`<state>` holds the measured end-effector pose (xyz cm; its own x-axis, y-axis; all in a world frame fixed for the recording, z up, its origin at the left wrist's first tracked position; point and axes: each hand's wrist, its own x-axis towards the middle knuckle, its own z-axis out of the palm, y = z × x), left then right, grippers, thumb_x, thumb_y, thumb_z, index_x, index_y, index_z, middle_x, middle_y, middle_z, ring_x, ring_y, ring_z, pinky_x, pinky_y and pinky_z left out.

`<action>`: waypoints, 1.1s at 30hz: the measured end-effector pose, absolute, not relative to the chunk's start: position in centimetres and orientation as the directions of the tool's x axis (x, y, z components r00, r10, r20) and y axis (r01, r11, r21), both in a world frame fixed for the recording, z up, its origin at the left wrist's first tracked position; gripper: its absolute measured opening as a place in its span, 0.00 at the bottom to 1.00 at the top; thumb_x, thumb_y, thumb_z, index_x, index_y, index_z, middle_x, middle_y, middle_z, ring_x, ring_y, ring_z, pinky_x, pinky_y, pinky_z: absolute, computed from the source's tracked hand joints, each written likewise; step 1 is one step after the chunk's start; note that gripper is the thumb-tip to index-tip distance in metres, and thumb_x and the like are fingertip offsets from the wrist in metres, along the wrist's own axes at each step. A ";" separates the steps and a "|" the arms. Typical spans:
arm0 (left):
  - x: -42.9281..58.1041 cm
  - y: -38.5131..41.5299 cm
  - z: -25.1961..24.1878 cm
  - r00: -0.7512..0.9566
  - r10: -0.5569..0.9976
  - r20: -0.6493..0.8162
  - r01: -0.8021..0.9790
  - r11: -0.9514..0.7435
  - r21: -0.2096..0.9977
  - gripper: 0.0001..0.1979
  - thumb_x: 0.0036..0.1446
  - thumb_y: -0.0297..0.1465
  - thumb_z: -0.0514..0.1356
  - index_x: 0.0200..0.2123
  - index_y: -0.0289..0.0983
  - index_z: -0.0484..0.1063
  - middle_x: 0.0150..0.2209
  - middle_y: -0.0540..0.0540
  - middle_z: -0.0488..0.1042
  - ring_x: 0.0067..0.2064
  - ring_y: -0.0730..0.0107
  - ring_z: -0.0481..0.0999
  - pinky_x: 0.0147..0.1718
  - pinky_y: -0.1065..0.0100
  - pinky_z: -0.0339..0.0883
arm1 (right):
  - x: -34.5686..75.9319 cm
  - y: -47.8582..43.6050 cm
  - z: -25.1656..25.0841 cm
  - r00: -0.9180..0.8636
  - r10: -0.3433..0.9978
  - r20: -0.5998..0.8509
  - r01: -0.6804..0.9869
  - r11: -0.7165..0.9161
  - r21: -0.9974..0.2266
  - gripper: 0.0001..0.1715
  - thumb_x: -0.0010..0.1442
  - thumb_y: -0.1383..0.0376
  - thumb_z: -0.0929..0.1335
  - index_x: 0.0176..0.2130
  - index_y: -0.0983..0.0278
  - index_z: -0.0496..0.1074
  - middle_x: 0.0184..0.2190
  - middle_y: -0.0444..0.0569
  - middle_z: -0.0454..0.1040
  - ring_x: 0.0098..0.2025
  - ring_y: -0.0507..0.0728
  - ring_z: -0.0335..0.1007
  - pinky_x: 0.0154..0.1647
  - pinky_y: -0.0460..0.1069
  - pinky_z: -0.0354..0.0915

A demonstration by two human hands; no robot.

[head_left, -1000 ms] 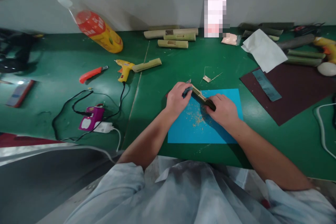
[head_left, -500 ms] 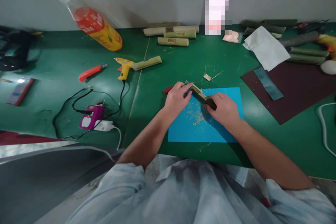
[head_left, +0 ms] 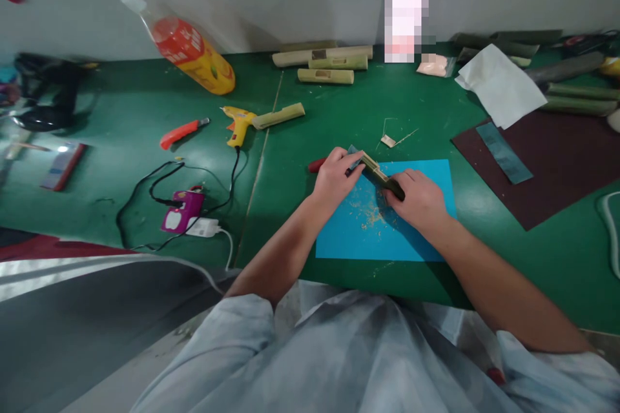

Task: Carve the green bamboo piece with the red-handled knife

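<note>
Over a blue sheet (head_left: 339, 242), my right hand (head_left: 419, 200) is closed around the near end of a split bamboo piece (head_left: 375, 172) with a cut-out in its side. My left hand (head_left: 336, 174) is closed at the far end, pinching a grey-blue strip of sandpaper (head_left: 355, 151) against the bamboo. How far the strip wraps under the fingers is hidden. Pale bamboo shavings (head_left: 371, 214) lie scattered on the sheet below. Beside the left hand a red handle (head_left: 316, 165) pokes out, its other end covered.
To the left are a yellow glue gun (head_left: 237, 124), an orange utility knife (head_left: 181, 135), a purple power adapter (head_left: 180, 213) with cords, and a drink bottle (head_left: 194, 55). Cut bamboo tubes (head_left: 325, 76) line the wall. On the right, another strip (head_left: 504, 153) lies on a brown sheet (head_left: 537, 200).
The whole view has shifted slightly, so everything sits further right. The left hand with the sandpaper has barely moved along the bamboo; both grips stay the same.
</note>
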<state>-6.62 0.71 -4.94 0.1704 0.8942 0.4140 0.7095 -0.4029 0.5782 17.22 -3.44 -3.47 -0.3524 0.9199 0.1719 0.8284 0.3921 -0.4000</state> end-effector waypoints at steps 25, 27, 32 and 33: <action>-6.4 -0.1 -4.1 0.013 0.956 0.292 0.504 -0.259 0.824 0.17 0.73 0.36 0.58 0.60 0.39 0.75 0.38 0.47 0.85 0.28 0.75 0.80 0.32 0.71 0.78 | 17.1 -3.3 -3.0 -0.356 0.926 0.126 0.843 0.377 -0.384 0.10 0.68 0.60 0.69 0.41 0.64 0.76 0.40 0.56 0.78 0.44 0.64 0.71 0.40 0.56 0.59; -6.3 0.0 -4.3 -0.029 0.968 0.250 0.440 -0.212 0.872 0.20 0.72 0.38 0.59 0.62 0.40 0.72 0.34 0.49 0.84 0.24 0.77 0.76 0.27 0.73 0.75 | 17.1 -3.4 -3.0 -0.353 0.926 0.132 0.842 0.376 -0.387 0.09 0.68 0.60 0.69 0.41 0.63 0.76 0.40 0.56 0.78 0.44 0.64 0.71 0.40 0.56 0.59; -6.1 0.4 -4.5 -0.043 0.995 0.094 0.304 -0.077 0.950 0.24 0.70 0.43 0.60 0.64 0.38 0.70 0.36 0.46 0.85 0.25 0.75 0.78 0.24 0.72 0.73 | 17.1 -3.4 -3.2 -0.356 0.923 0.149 0.840 0.386 -0.382 0.10 0.69 0.60 0.68 0.40 0.63 0.76 0.40 0.55 0.78 0.43 0.63 0.70 0.40 0.55 0.59; -6.0 0.4 -4.5 -0.044 0.997 0.069 0.280 -0.054 0.959 0.24 0.69 0.44 0.62 0.62 0.38 0.71 0.37 0.45 0.86 0.25 0.74 0.78 0.24 0.71 0.73 | 17.1 -3.4 -3.2 -0.358 0.921 0.151 0.840 0.389 -0.377 0.10 0.69 0.60 0.68 0.40 0.63 0.76 0.40 0.55 0.78 0.43 0.63 0.70 0.40 0.56 0.59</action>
